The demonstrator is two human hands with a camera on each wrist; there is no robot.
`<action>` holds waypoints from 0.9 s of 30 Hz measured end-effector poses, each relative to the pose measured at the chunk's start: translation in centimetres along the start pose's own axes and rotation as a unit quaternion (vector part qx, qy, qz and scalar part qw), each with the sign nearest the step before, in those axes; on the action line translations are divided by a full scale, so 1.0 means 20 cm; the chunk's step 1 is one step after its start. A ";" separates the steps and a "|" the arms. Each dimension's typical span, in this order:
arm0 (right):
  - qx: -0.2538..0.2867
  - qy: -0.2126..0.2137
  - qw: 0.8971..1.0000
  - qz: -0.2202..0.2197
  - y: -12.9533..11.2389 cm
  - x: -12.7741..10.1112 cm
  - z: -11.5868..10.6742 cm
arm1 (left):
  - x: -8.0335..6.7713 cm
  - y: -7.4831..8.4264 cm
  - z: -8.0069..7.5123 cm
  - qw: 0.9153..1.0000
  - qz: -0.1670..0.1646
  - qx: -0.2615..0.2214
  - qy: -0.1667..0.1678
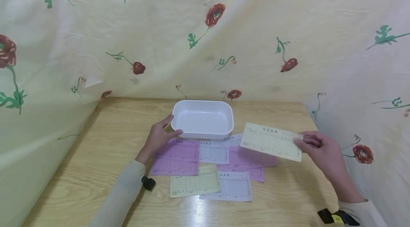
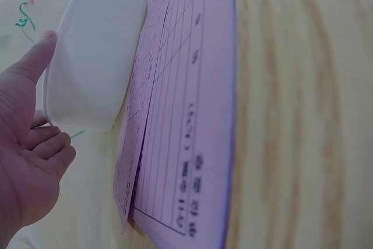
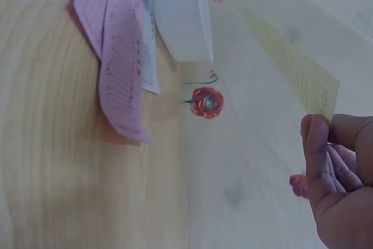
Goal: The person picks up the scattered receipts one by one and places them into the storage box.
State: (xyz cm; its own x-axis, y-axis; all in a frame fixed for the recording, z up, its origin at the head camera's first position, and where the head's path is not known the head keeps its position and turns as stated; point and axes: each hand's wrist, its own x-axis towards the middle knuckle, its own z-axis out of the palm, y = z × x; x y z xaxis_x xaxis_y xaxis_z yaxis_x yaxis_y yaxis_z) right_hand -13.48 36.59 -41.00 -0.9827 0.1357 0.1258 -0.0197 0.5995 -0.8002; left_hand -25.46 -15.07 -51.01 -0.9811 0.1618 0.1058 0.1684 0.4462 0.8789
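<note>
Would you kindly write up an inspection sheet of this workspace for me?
Surface: wood-grain table, with a bright reflection on its near side.
Job's things: white tray; in front of it, pink slips, pale slips and a lower yellow slip lie partly overlapping; a raised yellow slip is off the table.
Clutter: nothing seen.
Hands: left hand touches the tray's left side; right hand pinches the raised yellow slip by one end.
Cables: nothing seen.
Surroundings: floral cloth behind the table and at both sides.

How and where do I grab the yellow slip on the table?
Probably pinch the yellow slip by its near left corner, coming from the near left: that corner lies on the table, while the right end overlaps a whitish slip.
</note>
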 end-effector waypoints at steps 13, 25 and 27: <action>-0.005 -0.003 1.000 -0.017 -0.18 0.17 0.05 | -0.01 0.01 0.00 1.000 0.006 -0.007 0.009; 0.047 -0.010 0.998 -0.046 -0.29 0.33 0.19 | -0.01 0.01 0.00 1.000 -0.002 -0.011 0.008; 0.058 -0.014 0.997 -0.045 -0.30 0.35 0.21 | -0.01 0.01 0.00 1.000 -0.006 -0.011 0.007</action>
State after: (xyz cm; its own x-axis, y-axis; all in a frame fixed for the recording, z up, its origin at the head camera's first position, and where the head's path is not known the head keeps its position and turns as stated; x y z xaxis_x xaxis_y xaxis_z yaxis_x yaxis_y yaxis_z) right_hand -21.11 30.63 -37.86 -0.9805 0.0625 0.1863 -0.1284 0.5137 -0.8483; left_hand -25.28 -15.03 -50.79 -0.9842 0.1450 0.1017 0.1550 0.4283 0.8902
